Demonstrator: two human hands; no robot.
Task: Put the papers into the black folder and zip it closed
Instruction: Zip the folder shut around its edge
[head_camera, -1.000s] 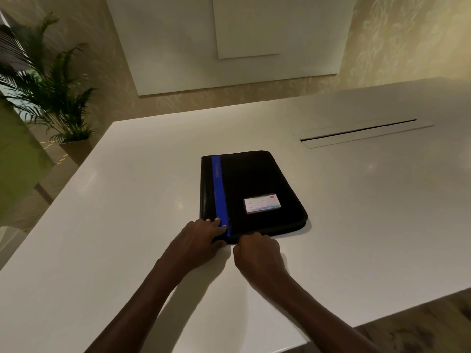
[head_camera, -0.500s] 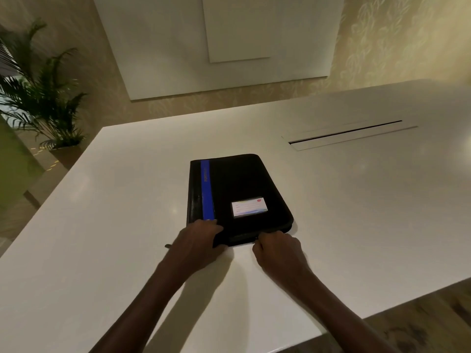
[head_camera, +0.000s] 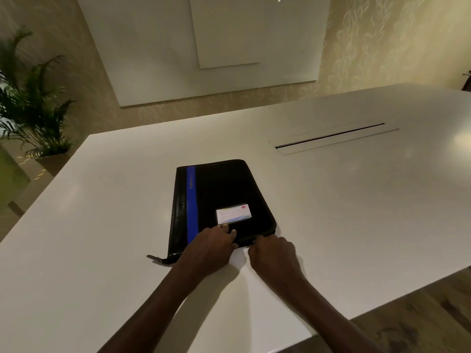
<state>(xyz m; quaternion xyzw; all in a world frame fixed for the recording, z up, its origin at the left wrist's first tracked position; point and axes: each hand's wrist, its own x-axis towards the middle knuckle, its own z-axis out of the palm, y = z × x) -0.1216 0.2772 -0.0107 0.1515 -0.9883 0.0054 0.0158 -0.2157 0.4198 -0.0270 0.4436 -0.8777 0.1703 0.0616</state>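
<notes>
- The right hand (head_camera: 274,253) sat at the near edge of the black folder (head_camera: 221,202), close to its near right corner, fingers curled as if pinching the zipper pull — the pull itself was too small to make out.
- The left hand (head_camera: 211,244) pressed down on the cover near that same edge, its fingers (head_camera: 225,226) laid fairly flat, just short of the white label (head_camera: 233,213).
- No loose papers showed, so they were probably inside already; the cover lay shut on the white tabletop (head_camera: 102,225).
- Judging by the zipper tail (head_camera: 156,258) sticking out at the near left corner, the zipping was under way — the right side and far edge likely remained.
</notes>
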